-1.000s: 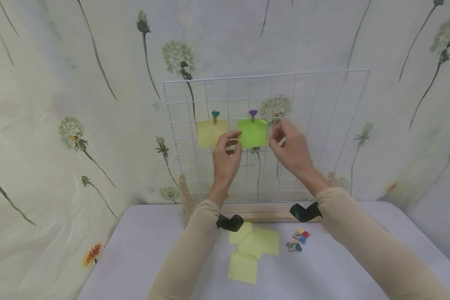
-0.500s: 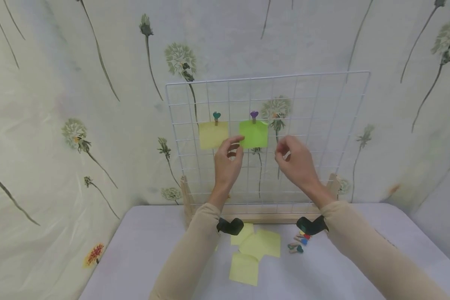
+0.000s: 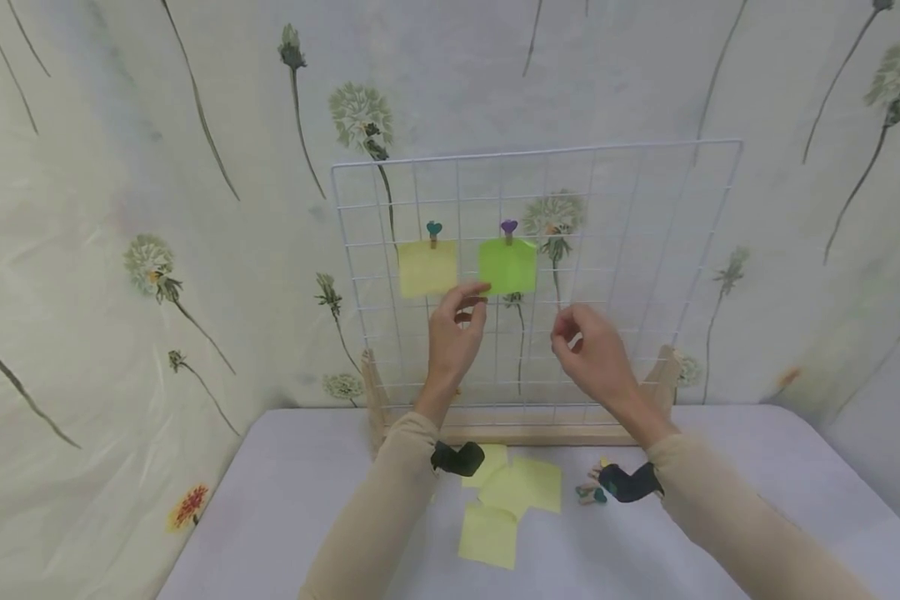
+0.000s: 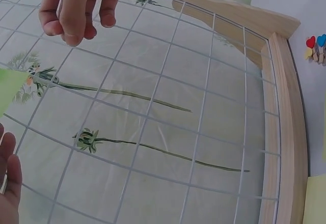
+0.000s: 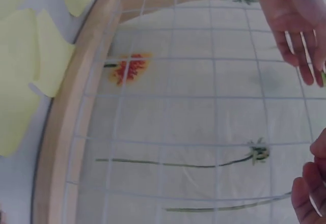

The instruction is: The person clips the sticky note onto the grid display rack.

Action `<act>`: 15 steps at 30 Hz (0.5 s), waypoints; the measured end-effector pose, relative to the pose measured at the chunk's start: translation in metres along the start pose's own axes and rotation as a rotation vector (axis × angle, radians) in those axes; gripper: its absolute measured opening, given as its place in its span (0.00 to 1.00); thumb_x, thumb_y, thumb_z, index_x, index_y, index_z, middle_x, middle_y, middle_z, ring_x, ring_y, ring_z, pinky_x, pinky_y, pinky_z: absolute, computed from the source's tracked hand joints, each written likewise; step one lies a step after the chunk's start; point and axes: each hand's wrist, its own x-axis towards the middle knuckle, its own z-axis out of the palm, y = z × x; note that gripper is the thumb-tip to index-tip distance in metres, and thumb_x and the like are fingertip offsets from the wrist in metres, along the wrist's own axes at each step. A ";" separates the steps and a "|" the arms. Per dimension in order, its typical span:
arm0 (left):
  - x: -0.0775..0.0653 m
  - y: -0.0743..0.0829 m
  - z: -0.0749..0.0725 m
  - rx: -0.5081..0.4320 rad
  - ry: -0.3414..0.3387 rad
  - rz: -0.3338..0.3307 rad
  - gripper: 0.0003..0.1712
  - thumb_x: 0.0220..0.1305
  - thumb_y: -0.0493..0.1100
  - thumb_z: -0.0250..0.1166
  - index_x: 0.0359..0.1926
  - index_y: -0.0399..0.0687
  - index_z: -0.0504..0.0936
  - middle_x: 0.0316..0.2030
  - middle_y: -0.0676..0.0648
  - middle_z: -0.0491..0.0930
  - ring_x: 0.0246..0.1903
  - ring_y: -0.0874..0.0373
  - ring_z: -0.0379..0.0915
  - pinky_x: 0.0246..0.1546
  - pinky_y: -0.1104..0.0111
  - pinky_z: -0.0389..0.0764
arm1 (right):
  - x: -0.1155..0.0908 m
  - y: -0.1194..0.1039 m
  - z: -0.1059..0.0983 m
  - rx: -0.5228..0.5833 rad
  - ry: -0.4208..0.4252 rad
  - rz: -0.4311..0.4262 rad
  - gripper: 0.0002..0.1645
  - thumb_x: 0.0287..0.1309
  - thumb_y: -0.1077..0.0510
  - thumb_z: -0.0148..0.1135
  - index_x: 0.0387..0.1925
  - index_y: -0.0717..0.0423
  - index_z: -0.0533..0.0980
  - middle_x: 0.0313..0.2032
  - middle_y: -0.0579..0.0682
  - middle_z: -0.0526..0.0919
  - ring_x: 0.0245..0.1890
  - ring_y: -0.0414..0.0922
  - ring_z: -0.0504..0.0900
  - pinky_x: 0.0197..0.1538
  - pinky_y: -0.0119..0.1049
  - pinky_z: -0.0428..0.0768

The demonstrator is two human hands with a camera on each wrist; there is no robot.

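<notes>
left hand is relaxed, empty, fingertips by lower corner of green square paper note, while right hand, loosely curled, empty, hangs before white wire grid.

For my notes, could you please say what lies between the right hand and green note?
Bare wire grid, flowered backdrop behind, separates the right hand and green note in the head view.

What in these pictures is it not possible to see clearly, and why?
Small wooden clothespins with coloured hearts: head view, partly hidden by the black right-wrist device.
Bright green square paper note: left wrist view, cut off by the left edge.
Right hand: right wrist view, cut off by the right edge.
</notes>
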 end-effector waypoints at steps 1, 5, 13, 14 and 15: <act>-0.001 -0.001 0.000 -0.002 -0.004 -0.003 0.14 0.65 0.36 0.57 0.51 0.50 0.78 0.49 0.52 0.80 0.47 0.61 0.76 0.45 0.70 0.78 | -0.004 0.001 0.002 0.005 -0.010 0.005 0.06 0.50 0.70 0.58 0.31 0.60 0.72 0.29 0.51 0.77 0.30 0.41 0.75 0.27 0.31 0.75; -0.003 -0.005 0.000 -0.011 -0.010 -0.008 0.14 0.66 0.36 0.57 0.51 0.50 0.79 0.48 0.52 0.81 0.47 0.62 0.76 0.45 0.70 0.78 | -0.017 0.003 0.009 0.015 -0.046 0.030 0.06 0.51 0.69 0.58 0.32 0.59 0.72 0.30 0.50 0.77 0.31 0.41 0.74 0.28 0.34 0.77; -0.007 -0.007 0.000 -0.001 -0.025 -0.008 0.14 0.65 0.35 0.57 0.51 0.49 0.78 0.49 0.51 0.80 0.48 0.61 0.76 0.44 0.71 0.78 | -0.037 0.006 0.017 0.032 -0.062 0.057 0.08 0.53 0.68 0.60 0.33 0.56 0.72 0.31 0.51 0.77 0.32 0.39 0.74 0.29 0.38 0.79; -0.008 -0.008 0.000 -0.002 -0.027 -0.011 0.14 0.65 0.35 0.57 0.50 0.49 0.78 0.49 0.50 0.80 0.48 0.60 0.76 0.44 0.70 0.78 | -0.039 0.006 0.017 0.035 -0.064 0.061 0.08 0.53 0.68 0.60 0.33 0.55 0.72 0.30 0.51 0.77 0.32 0.39 0.74 0.29 0.38 0.79; -0.009 -0.008 -0.001 0.001 -0.029 -0.015 0.14 0.65 0.35 0.57 0.50 0.49 0.78 0.49 0.50 0.80 0.48 0.59 0.76 0.44 0.70 0.78 | -0.041 0.007 0.018 0.039 -0.067 0.066 0.08 0.53 0.68 0.59 0.33 0.55 0.72 0.30 0.50 0.77 0.31 0.39 0.74 0.29 0.38 0.79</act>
